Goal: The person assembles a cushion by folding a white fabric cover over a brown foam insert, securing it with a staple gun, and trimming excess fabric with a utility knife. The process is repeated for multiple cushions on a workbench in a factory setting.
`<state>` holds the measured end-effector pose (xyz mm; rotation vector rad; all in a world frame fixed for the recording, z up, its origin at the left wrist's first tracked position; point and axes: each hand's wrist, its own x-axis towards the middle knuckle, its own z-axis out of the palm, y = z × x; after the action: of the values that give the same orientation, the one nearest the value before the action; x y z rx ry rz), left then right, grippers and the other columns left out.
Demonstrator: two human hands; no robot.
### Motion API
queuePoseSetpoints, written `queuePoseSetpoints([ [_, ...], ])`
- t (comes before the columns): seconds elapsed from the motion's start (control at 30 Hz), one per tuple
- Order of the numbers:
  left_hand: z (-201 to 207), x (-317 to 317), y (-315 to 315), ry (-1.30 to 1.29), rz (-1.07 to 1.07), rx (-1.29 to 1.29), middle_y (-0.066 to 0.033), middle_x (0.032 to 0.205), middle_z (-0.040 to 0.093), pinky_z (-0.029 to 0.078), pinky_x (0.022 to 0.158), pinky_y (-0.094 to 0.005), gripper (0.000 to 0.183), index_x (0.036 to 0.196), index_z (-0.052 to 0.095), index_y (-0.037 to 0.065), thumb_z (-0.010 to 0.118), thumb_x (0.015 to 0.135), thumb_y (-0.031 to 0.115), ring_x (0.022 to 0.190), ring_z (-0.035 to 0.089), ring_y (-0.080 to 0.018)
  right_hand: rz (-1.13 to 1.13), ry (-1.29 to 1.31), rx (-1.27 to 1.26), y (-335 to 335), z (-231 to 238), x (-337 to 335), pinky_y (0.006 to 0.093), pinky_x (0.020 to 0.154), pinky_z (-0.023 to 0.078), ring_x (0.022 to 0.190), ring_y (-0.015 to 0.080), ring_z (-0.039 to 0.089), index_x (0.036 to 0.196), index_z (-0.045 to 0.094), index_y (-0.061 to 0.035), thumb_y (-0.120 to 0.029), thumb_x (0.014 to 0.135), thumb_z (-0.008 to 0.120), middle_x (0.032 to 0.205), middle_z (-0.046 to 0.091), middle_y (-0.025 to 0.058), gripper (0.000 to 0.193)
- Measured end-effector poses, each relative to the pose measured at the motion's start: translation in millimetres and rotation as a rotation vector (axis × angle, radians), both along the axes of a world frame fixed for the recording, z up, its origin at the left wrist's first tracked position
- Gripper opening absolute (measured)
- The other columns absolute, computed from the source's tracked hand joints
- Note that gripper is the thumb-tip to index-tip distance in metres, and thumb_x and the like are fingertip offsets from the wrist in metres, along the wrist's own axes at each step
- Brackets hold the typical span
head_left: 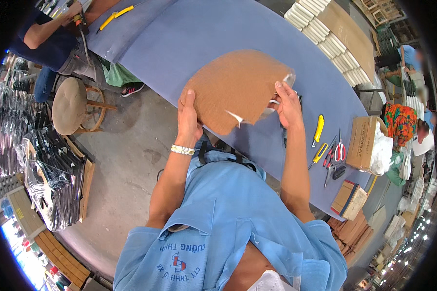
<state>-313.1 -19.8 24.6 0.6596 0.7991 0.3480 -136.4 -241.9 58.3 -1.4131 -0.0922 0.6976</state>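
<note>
Between my hands I hold a brown curved panel [235,87] with white material showing at its torn-looking right and lower edges. It is tilted above the blue-grey table [179,56]. My left hand [189,114] is closed on the panel's left edge, thumb on the top face. At the right edge, my right hand [289,104] pinches the panel beside the white material. Right of that hand lie a yellow utility knife [318,128], a second yellow-handled cutter [320,153] and red-handled scissors [340,152]. A dark object on the table is partly hidden behind my right hand.
A cardboard box [360,143] with white stuffing and a smaller box [349,200] stand at the table's right edge. White stacked pieces [320,29] are at the far right. Upper left, a person [48,41] holds a tool near another yellow knife [115,18]. A round stool [69,105] stands left.
</note>
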Motion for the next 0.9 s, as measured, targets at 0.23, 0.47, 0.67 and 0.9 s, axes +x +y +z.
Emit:
queuePoseSetpoints([
  [0.23,-34,3,8,-0.043,0.057,-0.246,-0.0122,0.146,0.057,0.056,0.105,-0.0476,0.056,0.150,0.046,0.008,0.051,0.109,0.045,0.132,0.060,-0.0288,0.318,-0.367,0.017,31,30,-56,0.0296,0.076,0.059,0.090,0.0147,0.071,0.120,0.067,-0.0017,-0.019,0.105,0.062,0.108,0.070,0.0050,0.023],
  [0.47,-89,-9,-2,-0.085,0.169,-0.514,-0.0132,0.136,0.066,0.062,0.097,-0.0416,0.050,0.143,0.052,0.003,0.036,0.114,0.041,0.120,0.069,-0.0280,0.514,-0.861,-0.297,74,35,-74,0.0353,0.070,0.055,0.074,0.0228,0.066,0.117,0.070,-0.0061,-0.019,0.087,0.081,0.102,0.065,0.0088,0.034],
  [0.67,-97,-16,-16,-0.129,0.205,-0.512,-0.0155,0.136,0.064,0.061,0.100,-0.0447,0.051,0.142,0.052,0.001,0.035,0.114,0.041,0.122,0.067,-0.0309,0.659,-0.958,-0.335,94,13,-70,0.0383,0.066,0.051,0.071,0.0249,0.063,0.098,0.071,-0.0051,-0.018,0.090,0.079,0.088,0.060,0.0091,0.017],
  [0.9,-41,-56,-35,0.328,0.073,0.912,-0.0170,0.144,0.062,0.052,0.105,-0.0387,0.056,0.152,0.049,0.001,0.061,0.106,0.029,0.128,0.063,-0.0285,0.618,-0.919,-0.348,120,8,-81,0.0405,0.068,0.051,0.074,0.0285,0.063,0.097,0.068,-0.0029,-0.015,0.097,0.070,0.091,0.062,0.0106,0.012],
])
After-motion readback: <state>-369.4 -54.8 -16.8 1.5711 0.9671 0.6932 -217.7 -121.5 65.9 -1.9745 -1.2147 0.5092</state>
